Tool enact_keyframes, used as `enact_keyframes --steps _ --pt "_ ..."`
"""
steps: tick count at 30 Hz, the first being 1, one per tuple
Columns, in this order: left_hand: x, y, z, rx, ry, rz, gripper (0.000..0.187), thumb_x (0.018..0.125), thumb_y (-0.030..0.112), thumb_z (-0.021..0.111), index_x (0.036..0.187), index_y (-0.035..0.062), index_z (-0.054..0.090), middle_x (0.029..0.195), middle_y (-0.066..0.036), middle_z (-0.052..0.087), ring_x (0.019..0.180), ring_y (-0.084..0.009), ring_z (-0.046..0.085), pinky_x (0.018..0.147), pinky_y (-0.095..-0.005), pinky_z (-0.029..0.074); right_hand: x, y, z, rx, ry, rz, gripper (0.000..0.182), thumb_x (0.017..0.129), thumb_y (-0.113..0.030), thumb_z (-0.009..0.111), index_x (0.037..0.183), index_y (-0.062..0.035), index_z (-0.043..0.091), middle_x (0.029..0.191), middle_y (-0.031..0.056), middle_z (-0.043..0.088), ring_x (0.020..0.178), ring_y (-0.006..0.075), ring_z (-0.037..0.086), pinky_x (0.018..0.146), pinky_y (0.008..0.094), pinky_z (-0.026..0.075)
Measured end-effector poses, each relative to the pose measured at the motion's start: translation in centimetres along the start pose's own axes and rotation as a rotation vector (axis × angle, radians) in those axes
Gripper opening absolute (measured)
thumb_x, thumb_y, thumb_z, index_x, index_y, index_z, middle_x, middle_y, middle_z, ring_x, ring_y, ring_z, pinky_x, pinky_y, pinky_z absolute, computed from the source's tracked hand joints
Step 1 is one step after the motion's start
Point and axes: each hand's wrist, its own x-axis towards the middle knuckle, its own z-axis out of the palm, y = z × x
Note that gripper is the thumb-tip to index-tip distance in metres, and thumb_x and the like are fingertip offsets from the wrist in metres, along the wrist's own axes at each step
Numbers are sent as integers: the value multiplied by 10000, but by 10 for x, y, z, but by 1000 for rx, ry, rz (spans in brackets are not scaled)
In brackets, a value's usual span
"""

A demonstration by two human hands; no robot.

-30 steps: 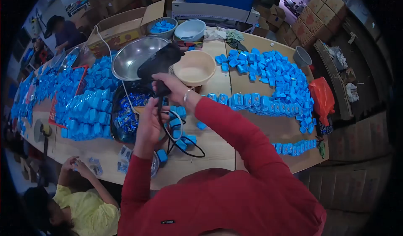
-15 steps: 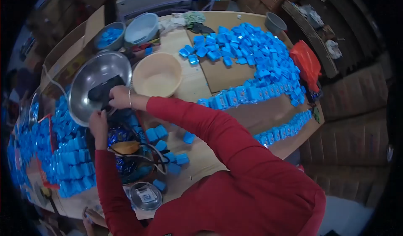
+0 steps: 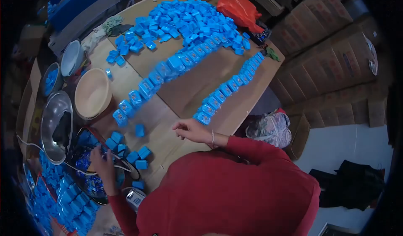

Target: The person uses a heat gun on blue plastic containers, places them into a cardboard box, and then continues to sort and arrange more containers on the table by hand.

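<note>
My left hand (image 3: 102, 167) hovers over a dark container with shiny blue wrappers (image 3: 94, 183), its fingers apart and slightly blurred. Nothing shows in its grasp; a tan piece beside it is partly covered. My right hand (image 3: 192, 131) is over the table, loosely bent, thumb and fingers apart, holding nothing. Just beyond it ends a row of blue wrapped packs (image 3: 220, 95). A longer row of the same packs (image 3: 156, 77) runs farther left. Several loose blue blocks (image 3: 132, 156) lie between the hands. A dark cloth-like thing (image 3: 63, 129) rests in the steel bowl (image 3: 47, 122).
A big heap of blue packs (image 3: 184, 19) covers the table's far side, with an orange-red plastic bag (image 3: 239, 10) beside it. A cream basin (image 3: 93, 94) stands left. Stacked blue blocks (image 3: 71, 200) fill the lower left. Cartons (image 3: 327, 55) line the right.
My right hand has left the steel bowl and swung right to the near row of packs. My left hand has dropped from the bowl's edge to the wrappers. The view has turned right.
</note>
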Motion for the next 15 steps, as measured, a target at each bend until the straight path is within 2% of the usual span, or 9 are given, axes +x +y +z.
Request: enact_keyframes --steps 1,3,6,9,12,13,15 --pt "-19 23 14 -107 -138 -16 407 780 170 681 1138 32 545 1127 -177 547 1064 -369 510 884 -448 409 -21 12 -15 -13 71 14 161 904 -105 557 1013 10 585 813 44 624 687 98 605 614 245 506" --pt "-52 84 23 137 -326 136 421 754 183 703 1116 34 547 1176 -186 524 1157 -371 468 959 -503 361 -61 24 -36 64 185 -4 154 913 -101 561 1012 17 575 819 41 619 695 85 596 624 240 508" --pt "-89 140 37 301 -376 286 455 745 216 709 1138 55 546 1275 -190 471 1306 -402 339 1035 -600 258 -120 40 -60 121 299 17 151 921 -96 565 1025 13 568 822 38 614 705 82 593 634 233 511" --pt "-93 158 54 338 -184 384 481 755 236 702 1172 58 541 1284 -183 472 1298 -396 352 1029 -602 260 -178 74 -75 201 398 30 162 905 -80 561 1033 20 564 818 47 611 702 85 592 625 234 513" --pt "-85 155 78 293 -399 444 494 764 242 696 1187 37 541 1267 -174 485 1229 -383 408 1026 -552 289 -245 88 -78 157 566 180 183 891 -80 567 1035 33 567 815 55 614 694 90 597 614 238 514" --pt "-84 157 88 329 -483 467 486 760 226 699 1180 34 548 1240 -174 510 1195 -374 429 1014 -505 320 -267 109 -74 218 655 169 205 885 -91 580 1040 41 575 810 60 622 670 99 606 602 241 510" --pt "-83 166 110 318 -574 592 478 754 209 703 1172 33 552 1202 -175 533 1168 -365 450 987 -488 350 -315 126 -67 186 745 308 217 881 -101 589 1042 44 580 807 62 627 651 107 610 597 238 506"
